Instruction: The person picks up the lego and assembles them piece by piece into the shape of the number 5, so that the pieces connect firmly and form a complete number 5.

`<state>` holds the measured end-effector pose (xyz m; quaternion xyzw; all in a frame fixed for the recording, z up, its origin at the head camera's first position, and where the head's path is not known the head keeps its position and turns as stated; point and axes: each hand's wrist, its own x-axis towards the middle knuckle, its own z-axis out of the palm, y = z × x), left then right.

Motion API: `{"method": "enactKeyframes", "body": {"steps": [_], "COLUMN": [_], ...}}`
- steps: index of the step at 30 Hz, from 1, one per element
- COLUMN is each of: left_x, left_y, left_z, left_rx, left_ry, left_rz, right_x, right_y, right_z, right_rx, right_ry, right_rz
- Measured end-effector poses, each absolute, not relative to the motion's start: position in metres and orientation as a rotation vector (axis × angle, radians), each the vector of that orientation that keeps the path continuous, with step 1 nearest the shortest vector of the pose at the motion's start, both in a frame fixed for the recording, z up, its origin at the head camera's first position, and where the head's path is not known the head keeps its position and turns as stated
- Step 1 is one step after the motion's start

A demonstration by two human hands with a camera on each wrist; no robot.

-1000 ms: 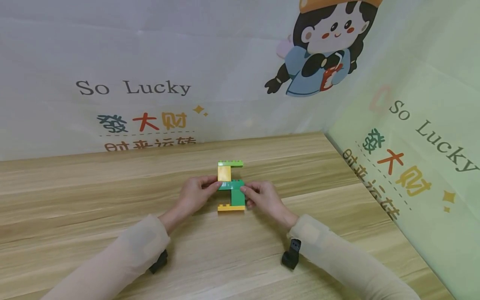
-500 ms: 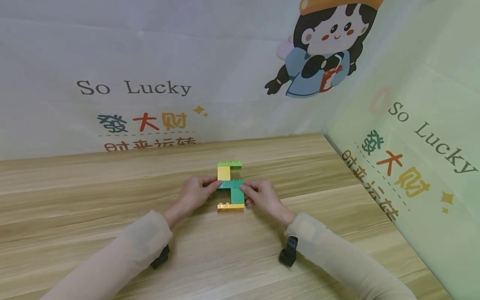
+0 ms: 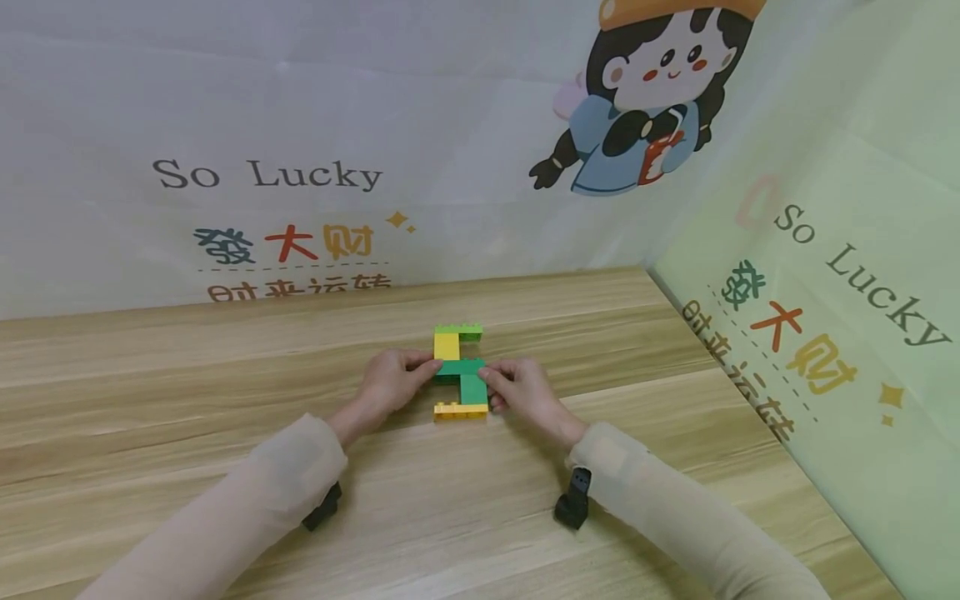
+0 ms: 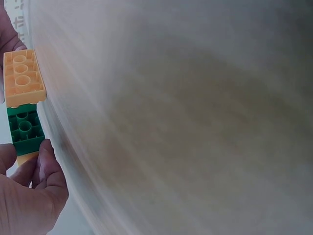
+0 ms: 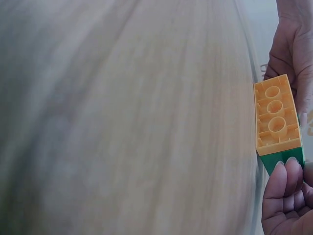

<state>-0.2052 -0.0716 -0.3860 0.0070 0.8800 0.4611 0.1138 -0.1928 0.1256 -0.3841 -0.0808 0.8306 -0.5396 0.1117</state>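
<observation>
At mid-table [image 3: 225, 392], a brick build [image 3: 459, 372] stands upright between both hands, near the back wall. From the top: light green long brick [image 3: 459, 330], yellow block [image 3: 446, 346] under its left end, dark green long brick [image 3: 461, 367] across the middle, dark green block [image 3: 473, 389] under its right end, orange-yellow long brick [image 3: 461, 409] at the bottom, on the wood. Left hand [image 3: 392, 382] pinches the left end of the middle dark green brick, fingers curled. Right hand [image 3: 520, 389] pinches the right end, also against the lower green block. The wrist views show the hollow undersides of the orange-yellow and green bricks, with fingertips [image 4: 46, 161] on the green. Banner [image 3: 300, 167] with cartoon figure and "So Lucky" lettering behind; a second banner [image 3: 825, 292] at right.
</observation>
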Motion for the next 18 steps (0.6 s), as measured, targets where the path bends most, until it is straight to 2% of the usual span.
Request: {"method": "enactKeyframes", "body": {"steps": [5, 18], "left_x": [-0.207, -0.211], "left_y": [-0.072, -0.072], "left_z": [-0.386, -0.387], "left_rx": [0.026, 0.004], "left_ry": [2.585, 2.579], "left_rz": [1.324, 1.288], "right_x": [-0.183, -0.185], "right_y": [0.122, 0.122], "right_z": [-0.364, -0.365], "right_rx": [-0.203, -0.17], "right_ry": [2.416, 2.389], "right_rz": [-1.571, -1.593]}}
